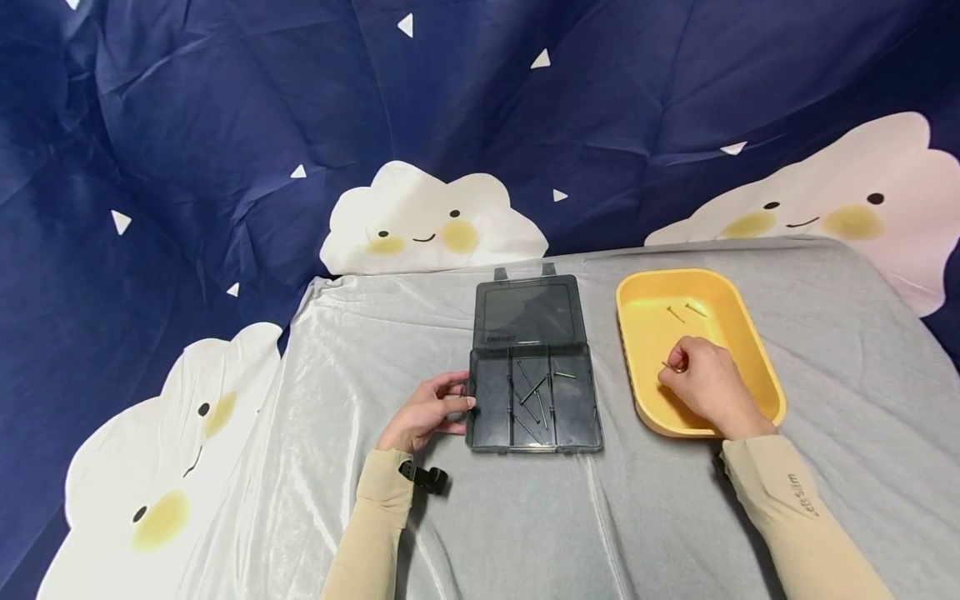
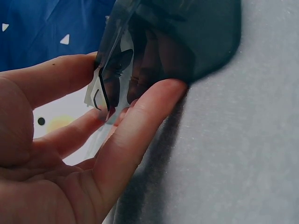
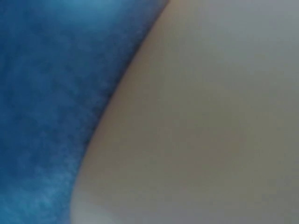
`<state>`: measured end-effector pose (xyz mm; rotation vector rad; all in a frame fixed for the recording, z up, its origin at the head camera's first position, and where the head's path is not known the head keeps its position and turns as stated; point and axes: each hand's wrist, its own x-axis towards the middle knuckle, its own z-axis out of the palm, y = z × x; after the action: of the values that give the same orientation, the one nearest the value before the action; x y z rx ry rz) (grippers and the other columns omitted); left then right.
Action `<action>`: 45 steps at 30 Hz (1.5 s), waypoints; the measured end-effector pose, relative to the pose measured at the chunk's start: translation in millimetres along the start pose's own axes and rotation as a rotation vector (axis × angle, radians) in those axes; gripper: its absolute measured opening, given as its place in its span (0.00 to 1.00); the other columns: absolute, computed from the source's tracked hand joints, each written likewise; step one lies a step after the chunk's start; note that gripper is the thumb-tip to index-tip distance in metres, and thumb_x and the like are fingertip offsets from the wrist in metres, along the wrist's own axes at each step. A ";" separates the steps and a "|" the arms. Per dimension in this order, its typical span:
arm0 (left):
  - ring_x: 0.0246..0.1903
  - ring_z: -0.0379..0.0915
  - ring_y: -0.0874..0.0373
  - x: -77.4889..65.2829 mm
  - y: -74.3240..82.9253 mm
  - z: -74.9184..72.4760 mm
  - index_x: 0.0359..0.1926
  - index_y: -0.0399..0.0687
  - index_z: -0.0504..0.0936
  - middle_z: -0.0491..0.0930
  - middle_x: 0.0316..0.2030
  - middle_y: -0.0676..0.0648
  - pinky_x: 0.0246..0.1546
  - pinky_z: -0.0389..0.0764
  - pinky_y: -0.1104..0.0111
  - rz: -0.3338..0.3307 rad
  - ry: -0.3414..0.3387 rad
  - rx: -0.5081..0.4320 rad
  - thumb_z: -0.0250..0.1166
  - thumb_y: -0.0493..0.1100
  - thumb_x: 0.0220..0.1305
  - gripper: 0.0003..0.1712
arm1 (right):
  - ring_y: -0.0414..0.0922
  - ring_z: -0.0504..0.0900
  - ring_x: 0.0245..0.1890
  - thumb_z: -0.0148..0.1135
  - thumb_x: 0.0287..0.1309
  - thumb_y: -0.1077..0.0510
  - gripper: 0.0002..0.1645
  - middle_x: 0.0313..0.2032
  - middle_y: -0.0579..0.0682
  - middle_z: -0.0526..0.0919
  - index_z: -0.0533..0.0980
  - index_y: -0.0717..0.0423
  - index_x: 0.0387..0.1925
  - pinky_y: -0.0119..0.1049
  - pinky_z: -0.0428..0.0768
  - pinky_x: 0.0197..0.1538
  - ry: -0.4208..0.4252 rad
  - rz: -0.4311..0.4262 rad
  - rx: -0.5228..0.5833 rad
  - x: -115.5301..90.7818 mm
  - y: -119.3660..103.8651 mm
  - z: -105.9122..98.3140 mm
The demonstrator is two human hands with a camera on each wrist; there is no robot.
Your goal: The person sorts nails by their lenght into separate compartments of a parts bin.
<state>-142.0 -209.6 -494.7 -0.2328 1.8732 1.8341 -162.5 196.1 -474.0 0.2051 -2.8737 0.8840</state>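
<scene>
A dark see-through plastic box (image 1: 491, 408) lies with its lid (image 1: 529, 310) folded back, away from me. My left hand (image 1: 427, 410) grips the box's left edge between thumb and fingers; the left wrist view shows the thumb (image 2: 140, 135) against its wall. Several screws (image 1: 542, 408) lie in the middle compartment, and one screw (image 1: 566, 375) in the right one. Over the yellow tray (image 1: 759, 367), my right hand (image 1: 708, 383) pinches a screw (image 1: 669, 367) between thumb and fingertips. Two more screws (image 1: 696, 310) rest on the tray's floor. The right wrist view is a blur.
Grey cloth (image 1: 517, 525) covers the table, with a few creases. Behind it hangs a dark blue curtain (image 1: 480, 108) with clouds and white triangles. The tray stands right of the box with a strip of cloth between them.
</scene>
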 end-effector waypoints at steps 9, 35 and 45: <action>0.39 0.78 0.60 1.4 -0.1 -0.4 0.69 0.44 0.65 0.69 0.51 0.41 0.29 0.89 0.68 -0.001 0.003 -0.002 0.64 0.31 0.60 0.36 | 0.46 0.72 0.27 0.63 0.45 0.63 0.05 0.24 0.49 0.76 0.74 0.55 0.25 0.30 0.65 0.31 0.057 -0.006 0.051 -0.3 -2.6 -3.7; 0.38 0.78 0.60 1.2 -0.5 -0.4 0.69 0.42 0.64 0.70 0.52 0.41 0.29 0.89 0.68 -0.001 0.001 -0.005 0.63 0.30 0.60 0.36 | 0.34 0.70 0.24 0.65 0.49 0.62 0.05 0.25 0.49 0.78 0.75 0.52 0.27 0.24 0.66 0.29 0.117 0.013 0.109 -8.2 -17.9 -21.5; 0.37 0.78 0.60 1.0 -0.7 0.1 0.69 0.42 0.65 0.70 0.50 0.42 0.29 0.89 0.68 -0.004 0.007 -0.008 0.64 0.30 0.60 0.35 | 0.31 0.70 0.24 0.67 0.51 0.61 0.06 0.24 0.46 0.78 0.76 0.51 0.27 0.19 0.68 0.29 0.131 -0.038 0.158 -10.8 -34.3 -25.0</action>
<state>-142.6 -209.4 -495.7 -0.2466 1.8690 1.8405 -144.1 183.1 -436.4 0.2087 -2.6732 1.0754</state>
